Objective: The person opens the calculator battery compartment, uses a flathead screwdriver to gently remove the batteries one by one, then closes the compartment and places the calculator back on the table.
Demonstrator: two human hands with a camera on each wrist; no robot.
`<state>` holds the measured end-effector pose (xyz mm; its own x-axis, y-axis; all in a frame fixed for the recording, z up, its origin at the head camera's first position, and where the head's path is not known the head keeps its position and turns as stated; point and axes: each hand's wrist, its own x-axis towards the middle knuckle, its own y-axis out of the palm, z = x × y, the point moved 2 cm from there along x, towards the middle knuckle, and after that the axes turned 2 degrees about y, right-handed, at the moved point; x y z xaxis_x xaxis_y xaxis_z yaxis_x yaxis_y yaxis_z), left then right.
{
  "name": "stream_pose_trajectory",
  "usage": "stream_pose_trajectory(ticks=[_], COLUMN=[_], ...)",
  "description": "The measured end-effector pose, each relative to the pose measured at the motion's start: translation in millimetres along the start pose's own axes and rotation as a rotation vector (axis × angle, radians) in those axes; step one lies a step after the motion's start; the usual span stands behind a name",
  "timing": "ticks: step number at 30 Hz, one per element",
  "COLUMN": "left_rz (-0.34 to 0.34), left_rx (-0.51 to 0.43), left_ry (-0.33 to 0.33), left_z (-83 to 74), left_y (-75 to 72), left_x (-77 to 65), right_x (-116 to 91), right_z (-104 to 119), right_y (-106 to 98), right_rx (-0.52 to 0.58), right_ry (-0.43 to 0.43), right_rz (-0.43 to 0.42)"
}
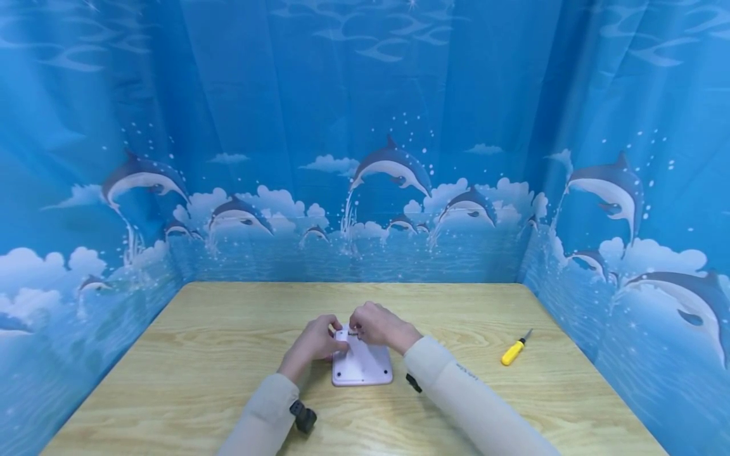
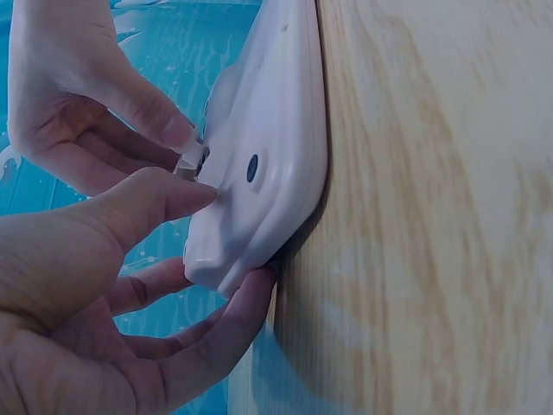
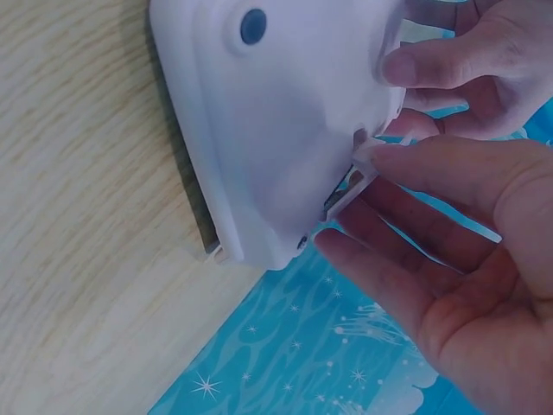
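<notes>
A pale pinkish-white plastic device (image 1: 363, 366) lies on the table with its underside up, dark round feet showing near its corners. My left hand (image 1: 316, 341) grips its far left edge, the thumb on the underside and fingers beneath the rim, as the left wrist view shows. At the far edge my right hand (image 1: 381, 324) pinches a small pale cover (image 3: 352, 192) between thumb and fingers. That cover stands tilted up from a narrow slot, with a dark opening beside it. What lies inside the slot is too small to tell.
To the right on the wood-grain table (image 1: 228, 354) lies a screwdriver (image 1: 514, 351) with a yellow handle, its tip pointing away. A blue curtain (image 1: 353, 95) with printed dolphins surrounds the table at the back and both sides.
</notes>
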<state>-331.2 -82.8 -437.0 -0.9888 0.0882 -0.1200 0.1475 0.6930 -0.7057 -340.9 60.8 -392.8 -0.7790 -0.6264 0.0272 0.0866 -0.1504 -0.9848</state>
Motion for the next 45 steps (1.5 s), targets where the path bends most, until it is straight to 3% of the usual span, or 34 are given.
stream_pose_trajectory(ticks=[12,32,45], left_rz=[0.005,-0.013,-0.030], left_rx=[0.004,-0.005,0.007], left_ry=[-0.002,-0.011,-0.022], left_z=[0.0,0.4,0.8], left_y=[0.3,1.8,2.4], left_x=[0.1,0.5,0.0], right_x=[1.1,-7.7,-13.2], right_z=[-1.1,-19.5,-37.3], right_y=[-8.8,-27.2,-31.3], right_rx=[0.013,-0.023,-0.063], right_ry=[-0.036,0.024,0.053], right_rz=[-0.022,0.130,0.163])
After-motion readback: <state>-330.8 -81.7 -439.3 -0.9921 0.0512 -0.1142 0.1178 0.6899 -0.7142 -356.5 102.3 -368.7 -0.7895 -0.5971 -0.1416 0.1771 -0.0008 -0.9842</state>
